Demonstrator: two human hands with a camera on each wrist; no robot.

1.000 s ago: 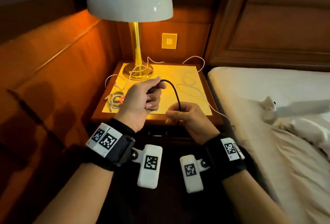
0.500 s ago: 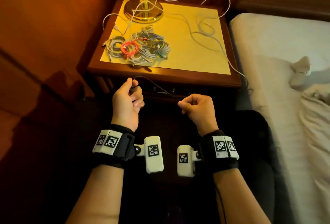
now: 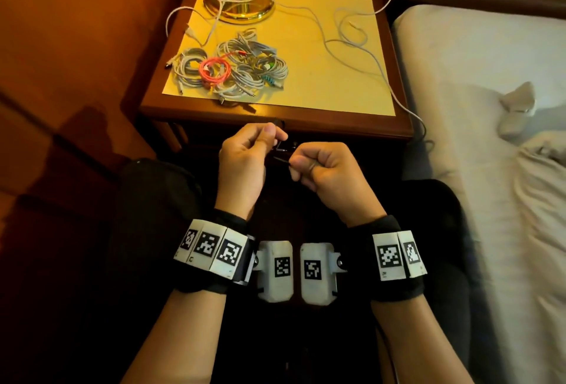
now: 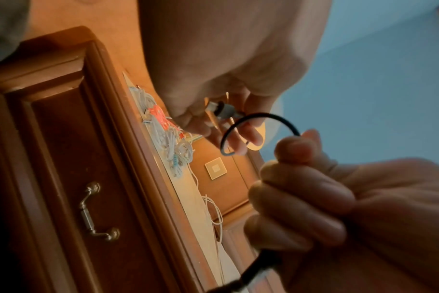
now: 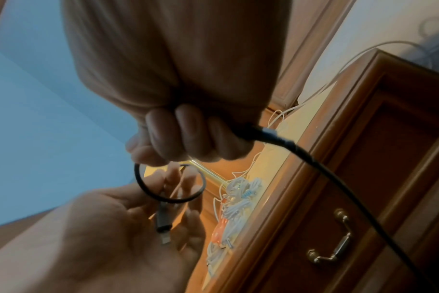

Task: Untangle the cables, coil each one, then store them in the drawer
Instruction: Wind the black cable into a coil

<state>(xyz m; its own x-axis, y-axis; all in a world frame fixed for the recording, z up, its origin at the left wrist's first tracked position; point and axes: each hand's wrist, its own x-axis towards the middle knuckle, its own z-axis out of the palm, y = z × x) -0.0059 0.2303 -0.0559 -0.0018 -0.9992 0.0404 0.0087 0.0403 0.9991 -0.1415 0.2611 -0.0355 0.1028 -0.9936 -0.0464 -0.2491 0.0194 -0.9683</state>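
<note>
text: none readable | wristbands (image 3: 214,247) – black-and-white square code markers only | wrist cameras (image 3: 277,270) – same

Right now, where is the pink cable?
In the head view, the coiled pink cable lies on the nightstand, front left, among the white cable coils.

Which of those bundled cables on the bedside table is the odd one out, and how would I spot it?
Start at the brass lamp base on the wooden nightstand, then drop to the heap of coiled cables near its front left. Among the pale grey-white coils, the orange-pink cable is the only brightly coloured ring.
</note>
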